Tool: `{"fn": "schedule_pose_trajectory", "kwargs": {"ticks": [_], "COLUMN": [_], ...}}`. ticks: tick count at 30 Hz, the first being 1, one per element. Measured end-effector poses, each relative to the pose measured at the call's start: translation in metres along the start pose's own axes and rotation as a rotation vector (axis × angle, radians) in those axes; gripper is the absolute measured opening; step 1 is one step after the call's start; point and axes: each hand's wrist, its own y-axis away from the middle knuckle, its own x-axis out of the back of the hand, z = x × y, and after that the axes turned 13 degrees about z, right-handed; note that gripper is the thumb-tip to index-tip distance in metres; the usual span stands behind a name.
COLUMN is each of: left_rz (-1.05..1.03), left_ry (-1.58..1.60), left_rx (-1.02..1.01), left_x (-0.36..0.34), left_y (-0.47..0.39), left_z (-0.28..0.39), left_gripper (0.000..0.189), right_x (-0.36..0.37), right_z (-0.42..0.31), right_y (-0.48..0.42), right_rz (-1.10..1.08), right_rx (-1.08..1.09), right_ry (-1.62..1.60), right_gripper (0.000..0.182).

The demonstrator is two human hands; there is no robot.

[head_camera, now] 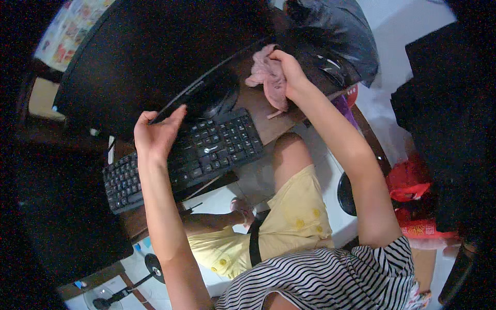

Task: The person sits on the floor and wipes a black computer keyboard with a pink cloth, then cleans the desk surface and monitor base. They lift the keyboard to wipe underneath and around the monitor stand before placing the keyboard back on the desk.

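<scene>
My left hand (157,135) pinches the lower edge of a black computer monitor (162,54) between thumb and fingers. A crumpled pink cloth (273,79) is gripped in my right hand (292,71), which is near the monitor's right end. The cloth hangs above the brown desktop (275,130), apart from the keyboard. Under the monitor, a black keyboard (224,145) lies at a slant, partly covered by my left forearm. The monitor's stand is mostly lost in shadow.
A dark, shiny plastic-like bundle (348,38) sits at the desk's far right. Red bags (410,180) are to my right, beyond the desk. A black round object (347,193) is by my right arm. Below left stands a black rod with round plates (154,267). My knees are under the desk edge.
</scene>
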Motion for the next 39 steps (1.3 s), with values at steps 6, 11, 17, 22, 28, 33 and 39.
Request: {"fn": "schedule_pose_trajectory", "kwargs": {"ticks": [6,11,17,22,28,33,39], "left_rz": [-0.154,0.099,-0.198,-0.15,-0.212,-0.241,-0.37], "left_ry": [-0.562,-0.618,-0.687,-0.651,-0.541,-0.63,-0.616], "left_rx": [-0.763,-1.296,-1.137,-1.051,-1.04,-1.021,-0.957], "left_x": [0.0,-0.022,-0.046,-0.053,-0.059,-0.053,-0.057], "left_y": [0.051,0.052,0.004,0.003,-0.012,0.0,0.004], "left_z": [0.021,0.084,0.119,0.119,0.107,0.109,0.11], "left_gripper": [0.047,0.059,0.087,0.078,0.065,0.082,0.076], "right_x": [0.024,-0.003,0.0,0.02,0.026,0.021,0.02], "right_z": [-0.023,-0.02,-0.022,-0.028,-0.025,-0.022,-0.041], "right_y": [-0.023,-0.002,0.002,-0.009,-0.003,0.028,0.043], "right_rz": [0.105,0.087,0.03,0.064,0.136,0.049,0.066], "right_rx": [0.07,0.123,0.125,0.128,0.256,0.332,0.478], "right_ry": [0.005,-0.026,0.053,0.2,0.192,0.186,0.23], "right_gripper": [0.01,0.007,0.01,0.008,0.01,0.014,0.017]}}
